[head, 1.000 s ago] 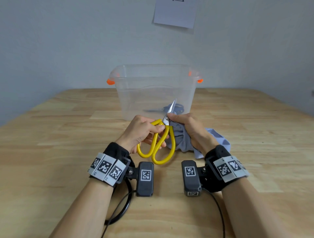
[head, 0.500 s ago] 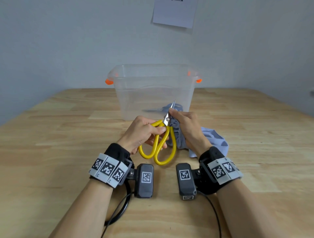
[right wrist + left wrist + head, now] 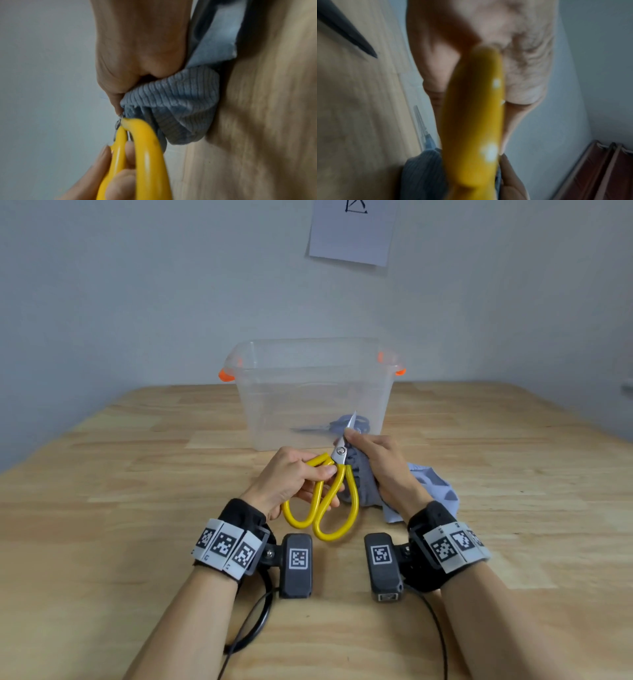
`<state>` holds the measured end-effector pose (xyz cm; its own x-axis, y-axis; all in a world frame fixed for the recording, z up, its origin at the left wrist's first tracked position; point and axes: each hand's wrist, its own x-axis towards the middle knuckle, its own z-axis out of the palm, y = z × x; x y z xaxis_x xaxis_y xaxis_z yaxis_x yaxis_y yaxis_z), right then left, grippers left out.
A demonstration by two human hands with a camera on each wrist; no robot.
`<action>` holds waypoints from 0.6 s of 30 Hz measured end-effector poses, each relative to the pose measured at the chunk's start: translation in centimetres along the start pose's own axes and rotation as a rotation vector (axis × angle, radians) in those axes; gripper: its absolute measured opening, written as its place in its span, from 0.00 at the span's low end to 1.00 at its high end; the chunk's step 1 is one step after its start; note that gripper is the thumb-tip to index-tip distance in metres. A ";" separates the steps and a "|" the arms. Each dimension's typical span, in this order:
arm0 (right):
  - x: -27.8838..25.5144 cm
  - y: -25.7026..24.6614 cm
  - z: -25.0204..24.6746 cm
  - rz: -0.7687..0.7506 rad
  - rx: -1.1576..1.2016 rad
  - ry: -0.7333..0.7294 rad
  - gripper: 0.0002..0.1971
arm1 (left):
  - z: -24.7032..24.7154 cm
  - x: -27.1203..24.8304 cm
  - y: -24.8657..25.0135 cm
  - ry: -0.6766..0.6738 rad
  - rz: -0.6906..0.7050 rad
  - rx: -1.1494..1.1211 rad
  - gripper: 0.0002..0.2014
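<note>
while the left hand [image 3: 291, 477] curled its fingers through and round the yellow handle loops of the scissors [image 3: 340, 470], thumb pressed on top near the pivot, the blades stood closed together and pointed up and toward the far side. the scissors were held just above the wooden table [image 3: 137, 508], at the near middle, handles toward the person. the right hand [image 3: 380, 467] sat just right of them, fingers bunched tight round a ribbed grey-blue cloth [image 3: 363, 484] and its thumb tip touching the blade just above the pivot. the cloth pressed against the right side of the scissors, and its loose end trailed onto the table to the right. a clear plastic bin [image 3: 308, 364] with orange latches stood just beyond the hands.
</note>
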<state>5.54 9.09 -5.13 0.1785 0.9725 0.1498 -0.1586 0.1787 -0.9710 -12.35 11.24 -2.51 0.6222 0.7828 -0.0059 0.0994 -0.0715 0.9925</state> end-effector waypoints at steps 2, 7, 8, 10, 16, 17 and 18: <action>-0.7 -0.7 -0.1 0.072 -0.005 -0.053 0.18 | 0.0 0.2 0.1 -0.004 -0.030 -0.036 0.07; -0.7 -2.5 0.9 0.101 -0.074 0.020 0.17 | -0.3 1.0 2.1 -0.074 -0.134 0.012 0.07; -0.7 -2.7 1.1 0.106 -0.094 0.046 0.16 | -0.2 1.0 2.5 -0.077 -0.153 0.047 0.08; -1.0 -3.2 1.3 0.118 -0.098 0.068 0.17 | 0.2 0.9 3.6 -0.060 -0.165 0.117 0.07; -2.9 -3.4 1.4 0.254 0.060 0.042 0.15 | 1.6 0.2 4.1 -0.020 -0.190 0.272 0.12; -3.1 -3.5 1.5 0.269 0.068 0.045 0.14 | 1.7 0.1 4.0 -0.012 -0.185 0.296 0.14; -3.3 -3.6 1.5 0.278 0.070 0.050 0.13 | 1.7 0.0 4.0 -0.003 -0.179 0.317 0.15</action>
<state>4.04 5.45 -1.83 0.1665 0.9773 -0.1313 -0.2749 -0.0818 -0.9580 -10.65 9.89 1.24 0.5755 0.7984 -0.1770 0.4426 -0.1221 0.8884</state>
